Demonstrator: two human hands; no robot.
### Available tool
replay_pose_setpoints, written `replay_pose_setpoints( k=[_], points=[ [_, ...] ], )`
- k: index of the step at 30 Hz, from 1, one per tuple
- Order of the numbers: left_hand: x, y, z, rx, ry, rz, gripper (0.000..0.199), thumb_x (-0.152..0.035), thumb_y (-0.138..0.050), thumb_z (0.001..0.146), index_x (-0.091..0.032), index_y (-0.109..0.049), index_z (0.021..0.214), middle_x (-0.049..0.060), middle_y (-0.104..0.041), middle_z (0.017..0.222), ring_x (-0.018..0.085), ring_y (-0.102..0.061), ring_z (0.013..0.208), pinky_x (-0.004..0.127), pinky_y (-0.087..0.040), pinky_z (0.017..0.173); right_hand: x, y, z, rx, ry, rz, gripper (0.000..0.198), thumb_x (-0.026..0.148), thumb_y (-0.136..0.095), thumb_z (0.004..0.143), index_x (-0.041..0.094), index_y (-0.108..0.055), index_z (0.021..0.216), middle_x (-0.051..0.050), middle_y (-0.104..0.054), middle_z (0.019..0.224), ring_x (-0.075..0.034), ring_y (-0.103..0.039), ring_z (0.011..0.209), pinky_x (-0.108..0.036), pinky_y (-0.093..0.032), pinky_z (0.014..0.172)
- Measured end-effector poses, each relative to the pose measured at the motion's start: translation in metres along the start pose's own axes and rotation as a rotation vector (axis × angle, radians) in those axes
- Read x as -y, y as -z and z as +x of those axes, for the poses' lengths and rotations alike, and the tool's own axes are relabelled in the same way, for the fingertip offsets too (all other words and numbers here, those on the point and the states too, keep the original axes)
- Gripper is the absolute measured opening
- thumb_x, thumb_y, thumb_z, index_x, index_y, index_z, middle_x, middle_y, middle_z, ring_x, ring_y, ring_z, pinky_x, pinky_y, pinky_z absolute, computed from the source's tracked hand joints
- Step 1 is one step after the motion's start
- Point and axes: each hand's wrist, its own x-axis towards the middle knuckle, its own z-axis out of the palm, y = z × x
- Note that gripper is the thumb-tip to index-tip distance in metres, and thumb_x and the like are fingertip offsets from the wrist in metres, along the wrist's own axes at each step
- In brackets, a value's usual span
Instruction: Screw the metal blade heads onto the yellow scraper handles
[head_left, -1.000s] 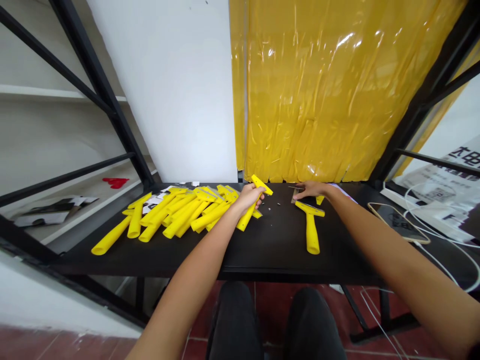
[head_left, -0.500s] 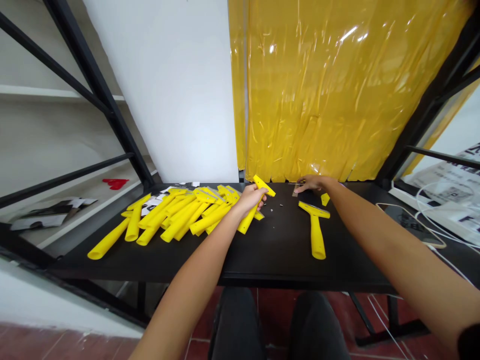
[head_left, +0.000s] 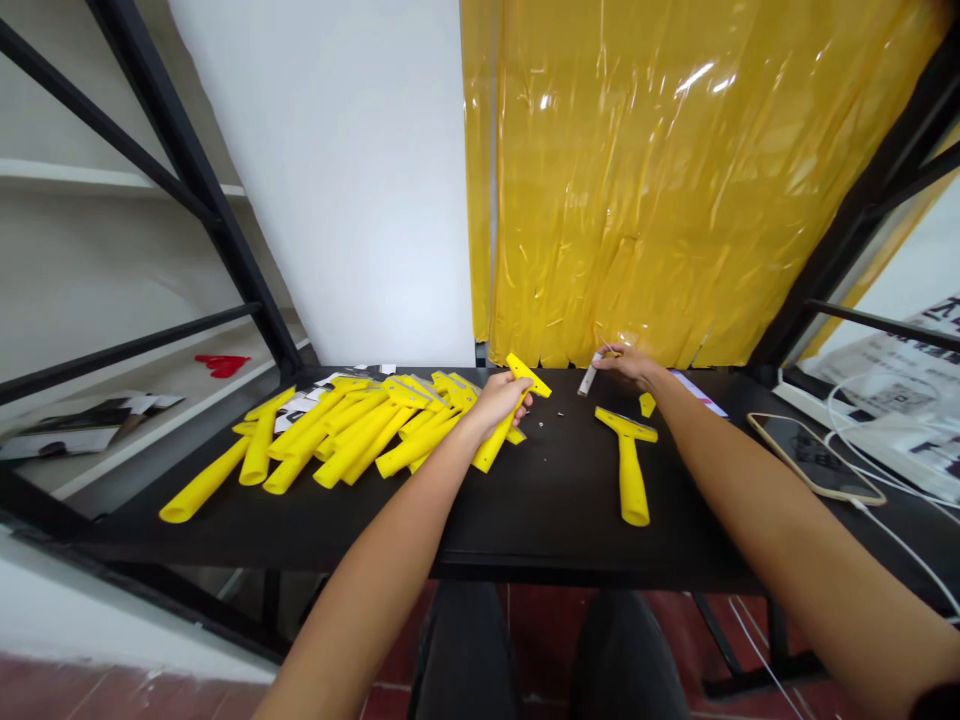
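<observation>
My left hand (head_left: 504,402) is wrapped round a yellow scraper (head_left: 491,447), its wide head tilted up past my fingers. Further right, at the back of the black shelf, my right hand (head_left: 628,364) pinches a small flat grey strip (head_left: 589,378) with its fingertips. Between the hands lie tiny metal pieces (head_left: 560,413), too small to name. One more yellow scraper (head_left: 631,470) lies in front of my right hand, head away from me. A pile of yellow scrapers (head_left: 367,430) covers the shelf left of my left hand.
A small yellow piece (head_left: 646,404) lies beside my right wrist. To the right are a phone (head_left: 814,458) with a white cable and a white power strip (head_left: 817,410). Yellow plastic sheeting (head_left: 637,200) and a white panel (head_left: 360,200) stand behind the black shelf (head_left: 570,530).
My right hand has shifted slightly, and the grey strip in its fingers has turned and shows more clearly. My left hand still holds the scraper. The view has moved a little.
</observation>
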Motion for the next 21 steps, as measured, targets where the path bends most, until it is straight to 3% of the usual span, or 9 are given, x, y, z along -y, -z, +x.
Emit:
replay_pose_setpoints(
  k=[2, 5, 7, 12, 18, 21],
  points=[
    [-0.002, 0.000, -0.002, 0.008, 0.005, -0.006, 0.007, -0.023, -0.054, 0.092, -0.019, -0.054, 0.086, -0.002, -0.057, 0.065, 0.008, -0.044, 0.039, 0.021, -0.031, 0.037, 0.010, -0.001, -0.011, -0.102, 0.065, 0.129, 0.054, 0.053, -0.078, 0.071, 0.022, -0.056, 0.109, 0.008, -0.043, 0.056, -0.007, -0.026, 0.043, -0.024, -0.020, 0.042],
    [-0.004, 0.001, -0.004, 0.027, 0.013, -0.020, 0.007, -0.024, -0.056, 0.091, -0.019, -0.054, 0.087, -0.002, -0.057, 0.065, 0.007, -0.044, 0.040, 0.021, -0.031, 0.037, 0.036, -0.006, -0.034, -0.150, 0.157, 0.248, 0.048, 0.053, -0.081, 0.067, 0.021, -0.060, 0.096, 0.011, -0.032, 0.053, -0.006, -0.021, 0.043, -0.024, -0.017, 0.041],
    [-0.006, 0.002, -0.005, 0.064, 0.017, -0.052, 0.010, -0.026, -0.058, 0.091, -0.019, -0.053, 0.088, -0.002, -0.058, 0.067, 0.007, -0.045, 0.040, 0.021, -0.033, 0.037, 0.058, -0.014, -0.053, -0.128, 0.218, 0.343, 0.048, 0.054, -0.083, 0.064, 0.020, -0.060, 0.088, 0.010, -0.033, 0.054, -0.005, -0.020, 0.043, -0.024, -0.015, 0.040],
    [-0.014, 0.001, -0.014, 0.199, -0.009, -0.036, 0.023, -0.038, -0.065, 0.089, -0.020, -0.052, 0.086, -0.001, -0.060, 0.070, 0.007, -0.048, 0.042, 0.021, -0.036, 0.038, 0.098, -0.047, -0.103, 0.046, 0.329, 0.509, 0.046, 0.050, -0.086, 0.064, 0.018, -0.071, 0.093, 0.008, -0.042, 0.055, -0.003, -0.020, 0.042, -0.023, -0.011, 0.040],
    [-0.019, -0.008, -0.026, 0.286, -0.096, 0.157, 0.036, -0.048, -0.069, 0.088, -0.018, -0.056, 0.075, -0.002, -0.053, 0.055, 0.007, -0.044, 0.038, 0.021, -0.036, 0.037, 0.107, -0.074, -0.128, 0.028, 0.355, 0.517, 0.043, 0.047, -0.086, 0.065, 0.017, -0.077, 0.094, 0.004, -0.053, 0.056, -0.005, -0.031, 0.046, -0.023, -0.022, 0.044],
    [-0.019, -0.009, -0.025, 0.246, -0.137, 0.232, 0.041, -0.051, -0.064, 0.091, -0.018, -0.055, 0.069, -0.002, -0.049, 0.047, 0.007, -0.042, 0.034, 0.021, -0.035, 0.036, 0.106, -0.074, -0.132, 0.041, 0.369, 0.481, 0.044, 0.054, -0.080, 0.072, 0.018, -0.077, 0.097, 0.004, -0.051, 0.056, -0.006, -0.035, 0.048, -0.023, -0.026, 0.047]
  ],
)
